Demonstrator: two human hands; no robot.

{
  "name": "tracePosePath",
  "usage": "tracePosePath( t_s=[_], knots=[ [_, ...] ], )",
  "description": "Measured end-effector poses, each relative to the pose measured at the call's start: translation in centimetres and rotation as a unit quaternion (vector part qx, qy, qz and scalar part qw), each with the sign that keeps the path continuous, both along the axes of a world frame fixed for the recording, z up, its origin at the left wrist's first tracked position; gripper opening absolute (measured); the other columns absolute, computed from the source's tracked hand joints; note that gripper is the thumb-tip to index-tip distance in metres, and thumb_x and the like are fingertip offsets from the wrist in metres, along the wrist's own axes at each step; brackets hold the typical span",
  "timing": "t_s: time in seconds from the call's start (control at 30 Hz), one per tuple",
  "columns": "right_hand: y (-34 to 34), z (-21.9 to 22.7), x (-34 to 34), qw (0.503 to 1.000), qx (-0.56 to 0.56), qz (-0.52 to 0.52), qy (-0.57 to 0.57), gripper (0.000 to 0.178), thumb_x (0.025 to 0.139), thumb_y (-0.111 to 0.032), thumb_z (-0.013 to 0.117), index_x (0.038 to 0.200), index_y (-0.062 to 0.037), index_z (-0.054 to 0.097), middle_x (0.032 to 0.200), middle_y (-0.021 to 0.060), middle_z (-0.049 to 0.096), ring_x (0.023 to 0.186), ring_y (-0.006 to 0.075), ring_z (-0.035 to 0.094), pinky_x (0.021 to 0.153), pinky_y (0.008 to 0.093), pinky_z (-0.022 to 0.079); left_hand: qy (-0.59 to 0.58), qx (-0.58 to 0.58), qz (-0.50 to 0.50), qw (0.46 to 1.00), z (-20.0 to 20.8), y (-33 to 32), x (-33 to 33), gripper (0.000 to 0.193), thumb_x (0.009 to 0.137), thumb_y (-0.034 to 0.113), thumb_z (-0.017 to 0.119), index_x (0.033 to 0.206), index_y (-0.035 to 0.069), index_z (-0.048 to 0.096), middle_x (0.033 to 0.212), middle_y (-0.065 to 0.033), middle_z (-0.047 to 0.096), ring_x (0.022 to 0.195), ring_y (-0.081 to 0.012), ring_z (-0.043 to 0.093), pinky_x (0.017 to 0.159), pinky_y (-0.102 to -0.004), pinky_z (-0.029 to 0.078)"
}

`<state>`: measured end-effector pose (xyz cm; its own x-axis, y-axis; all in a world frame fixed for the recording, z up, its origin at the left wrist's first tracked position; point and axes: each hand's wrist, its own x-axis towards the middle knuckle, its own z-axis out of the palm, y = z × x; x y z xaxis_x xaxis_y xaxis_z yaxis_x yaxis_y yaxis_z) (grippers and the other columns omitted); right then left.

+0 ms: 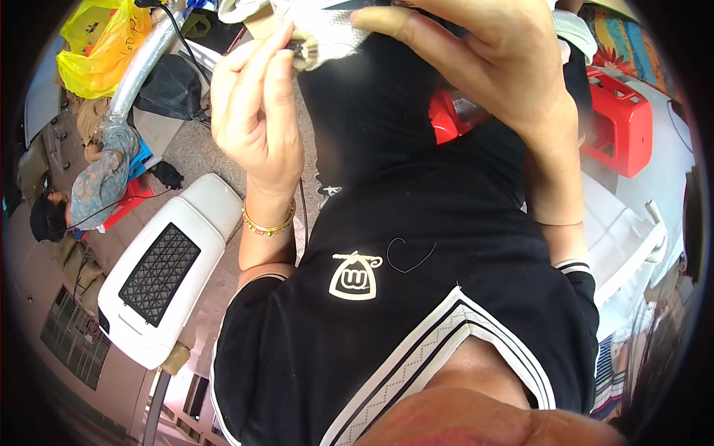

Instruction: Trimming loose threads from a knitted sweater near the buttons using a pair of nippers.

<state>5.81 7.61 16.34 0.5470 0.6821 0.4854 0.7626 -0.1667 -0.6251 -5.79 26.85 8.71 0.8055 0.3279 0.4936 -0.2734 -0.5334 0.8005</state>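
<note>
At the top of the view, my left hand (256, 111) pinches a small round beige piece with a shiny metal part (303, 52) between thumb and fingers. White cloth (335, 28) lies right beside and behind it. My right hand (491, 67) is held over the cloth, its thumb stretched toward the left hand. The right fingers curl in toward that thumb, with some tips cut off by the upper edge. Whatever they hold, if anything, cannot be made out. Below the hands, a loose dark thread (409, 267) lies on my black top (446, 223).
A white machine part with a black mesh panel (160, 275) stands at left. Red plastic stools (625, 126) and a white surface (617, 223) are at right. A yellow bag (104, 52), a silvery duct (145, 67) and another person (104, 186) are at far left.
</note>
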Motion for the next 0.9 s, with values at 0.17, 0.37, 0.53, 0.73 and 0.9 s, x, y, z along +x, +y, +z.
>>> tracePosePath(
  t_s=[0.17, 0.37, 0.53, 0.73, 0.9],
  knots=[
    [0.8, 0.0, -0.1, 1.0, -0.027, -0.01, -0.003, 0.035, 0.078, -0.006, 0.078, 0.112, -0.0027, 0.07, 0.084, 0.0087, 0.057, 0.072, 0.0229, 0.057, 0.061, 0.0322, 0.046, -0.014, 0.086, -0.004, 0.996, -0.1, 0.0, 0.1, 0.029, 0.089, 0.004, 0.073, 0.117, -0.002, 0.072, 0.098, -0.0094, 0.063, 0.081, -0.0136, 0.06, 0.073, -0.0238, 0.048],
    [0.9, 0.7, -0.4, 0.998, -0.064, -0.014, -0.014, 0.036, 0.078, -0.005, 0.078, 0.112, -0.0034, 0.07, 0.086, 0.0086, 0.056, 0.074, 0.0242, 0.058, 0.062, 0.0328, 0.047, -0.013, 0.048, -0.01, 0.999, -0.6, 0.3, 0.0, 0.027, 0.101, 0.005, 0.056, 0.121, -0.008, 0.068, 0.113, -0.0139, 0.065, 0.087, -0.011, 0.06, 0.072, -0.0223, 0.05],
    [1.4, 1.2, -0.3, 0.996, -0.087, -0.014, -0.001, 0.034, 0.077, -0.004, 0.079, 0.11, -0.0039, 0.071, 0.087, 0.0072, 0.057, 0.076, 0.023, 0.06, 0.063, 0.0326, 0.048, -0.013, -0.086, -0.028, 0.996, -0.7, -0.1, 0.1, 0.027, 0.103, 0.007, 0.054, 0.12, -0.009, 0.066, 0.117, -0.0174, 0.065, 0.095, -0.015, 0.064, 0.074, -0.0235, 0.054],
    [2.2, 2.4, -0.5, 0.992, -0.122, -0.035, 0.01, 0.03, 0.076, -0.005, 0.08, 0.105, -0.0072, 0.073, 0.083, 0.0042, 0.058, 0.071, 0.0205, 0.061, 0.059, 0.0314, 0.049, -0.038, -0.19, -0.013, 0.981, -0.4, -0.2, 0.6, 0.018, 0.098, 0.003, 0.062, 0.111, -0.006, 0.071, 0.105, -0.0114, 0.069, 0.082, -0.011, 0.062, 0.073, -0.0223, 0.051],
    [2.4, 3.4, -0.2, 0.987, -0.159, -0.017, -0.022, 0.024, 0.079, -0.009, 0.079, 0.102, -0.0086, 0.073, 0.081, 0.0034, 0.058, 0.069, 0.0206, 0.06, 0.057, 0.0325, 0.048, -0.044, -0.112, -0.019, 0.992, -0.1, 0.1, 0.8, 0.017, 0.097, 0.001, 0.063, 0.11, -0.007, 0.072, 0.1, -0.0113, 0.07, 0.083, -0.0116, 0.063, 0.074, -0.0219, 0.05]
  ],
)
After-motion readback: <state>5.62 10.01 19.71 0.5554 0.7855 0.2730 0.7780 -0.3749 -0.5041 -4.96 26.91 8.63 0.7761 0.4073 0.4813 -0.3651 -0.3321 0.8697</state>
